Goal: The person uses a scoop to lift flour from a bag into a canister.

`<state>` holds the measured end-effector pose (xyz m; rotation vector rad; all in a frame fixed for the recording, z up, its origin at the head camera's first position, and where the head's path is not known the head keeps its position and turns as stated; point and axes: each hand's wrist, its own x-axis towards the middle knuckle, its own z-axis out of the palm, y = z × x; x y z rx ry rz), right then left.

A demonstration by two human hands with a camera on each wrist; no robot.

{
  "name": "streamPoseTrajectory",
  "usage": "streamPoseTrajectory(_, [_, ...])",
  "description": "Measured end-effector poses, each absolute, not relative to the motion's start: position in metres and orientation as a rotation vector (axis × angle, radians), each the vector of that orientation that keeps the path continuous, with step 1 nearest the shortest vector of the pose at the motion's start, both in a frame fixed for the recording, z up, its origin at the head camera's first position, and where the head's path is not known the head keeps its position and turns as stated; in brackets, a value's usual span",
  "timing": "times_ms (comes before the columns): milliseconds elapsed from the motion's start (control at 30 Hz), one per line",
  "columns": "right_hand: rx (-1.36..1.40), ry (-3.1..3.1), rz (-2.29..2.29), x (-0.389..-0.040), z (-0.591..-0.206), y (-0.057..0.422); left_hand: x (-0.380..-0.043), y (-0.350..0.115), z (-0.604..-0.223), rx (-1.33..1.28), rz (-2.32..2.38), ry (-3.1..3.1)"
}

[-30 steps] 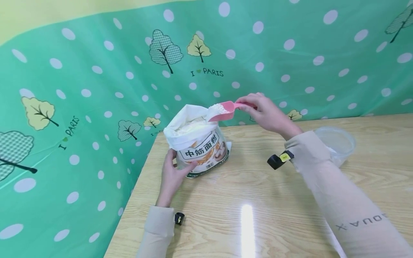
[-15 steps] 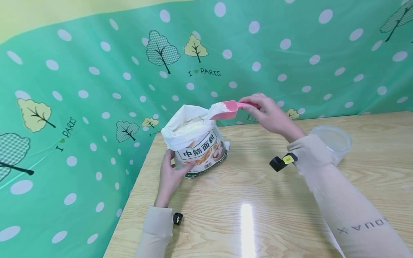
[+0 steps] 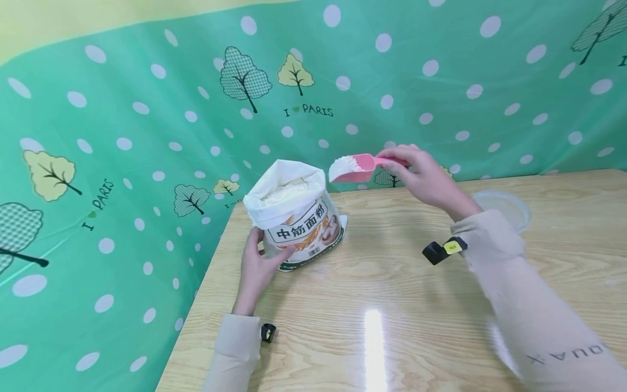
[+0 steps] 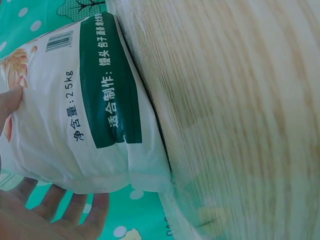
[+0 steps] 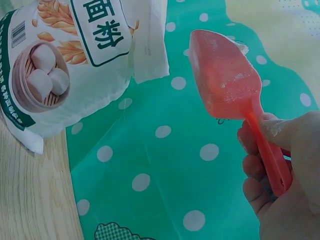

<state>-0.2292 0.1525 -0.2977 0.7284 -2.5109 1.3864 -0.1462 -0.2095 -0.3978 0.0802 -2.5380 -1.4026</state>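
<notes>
An open white bag of flour [image 3: 303,231] stands on the table at left centre, its top folded down and flour [image 3: 290,190] showing inside. My left hand [image 3: 258,267] holds the bag's lower left side, thumb on the printed front; in the left wrist view the other fingers [image 4: 75,210] reach along its side. To the right of the bag's mouth, my right hand [image 3: 416,173] grips the handle of a pink scoop [image 3: 363,167]. A white heap of flour fills the scoop's front. In the right wrist view the scoop [image 5: 225,80] shows its underside, with flour dust on it.
A clear plastic tub [image 3: 506,204] stands on the wooden table [image 3: 421,326] at the right, partly hidden behind my right forearm. A green dotted cloth [image 3: 372,71] hangs behind the table and along its left side.
My right hand has moved to the right with the loaded scoop, whose tip has come away from the bag's rim. The left hand keeps its hold on the bag.
</notes>
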Motion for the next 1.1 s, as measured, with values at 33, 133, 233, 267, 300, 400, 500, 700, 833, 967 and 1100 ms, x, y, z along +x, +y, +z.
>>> streamPoseTrajectory(33, [0.724, -2.509, 1.388, -0.229, -0.298, 0.154, -0.146, -0.21, -0.398, 0.078, -1.402, -2.539])
streamPoseTrajectory(133, [0.709, -2.507, 1.385, -0.226, -0.3, 0.16, -0.146, -0.21, -0.398, 0.068, -1.404, -2.536])
streamPoseTrajectory(233, [0.702, -2.498, 1.376, -0.225, -0.301, 0.165, -0.146, -0.21, -0.398, 0.062, -1.413, -2.533])
streamPoseTrajectory(267, [0.699, -2.498, 1.372, -0.225, -0.302, 0.167, -0.146, -0.21, -0.398, 0.062, -1.414, -2.534])
streamPoseTrajectory(300, [0.698, -2.498, 1.365, -0.224, -0.302, 0.168, -0.147, -0.21, -0.398, 0.065, -1.416, -2.535])
streamPoseTrajectory(400, [0.688, -2.496, 1.353, -0.223, -0.302, 0.174, -0.147, -0.21, -0.398, 0.078, -1.416, -2.542])
streamPoseTrajectory(500, [0.673, -2.494, 1.345, -0.22, -0.302, 0.179, -0.148, -0.211, -0.398, 0.092, -1.417, -2.545])
streamPoseTrajectory(700, [0.622, -2.5, 1.345, -0.214, -0.301, 0.192, -0.148, -0.21, -0.397, 0.088, -1.42, -2.542])
streamPoseTrajectory(833, [0.604, -2.504, 1.348, -0.211, -0.304, 0.199, -0.149, -0.21, -0.398, 0.068, -1.411, -2.533])
streamPoseTrajectory(967, [0.597, -2.496, 1.338, -0.209, -0.308, 0.207, -0.149, -0.21, -0.398, 0.074, -1.4, -2.531])
streamPoseTrajectory(1100, [0.59, -2.486, 1.327, -0.207, -0.31, 0.213, -0.149, -0.211, -0.398, 0.071, -1.398, -2.534])
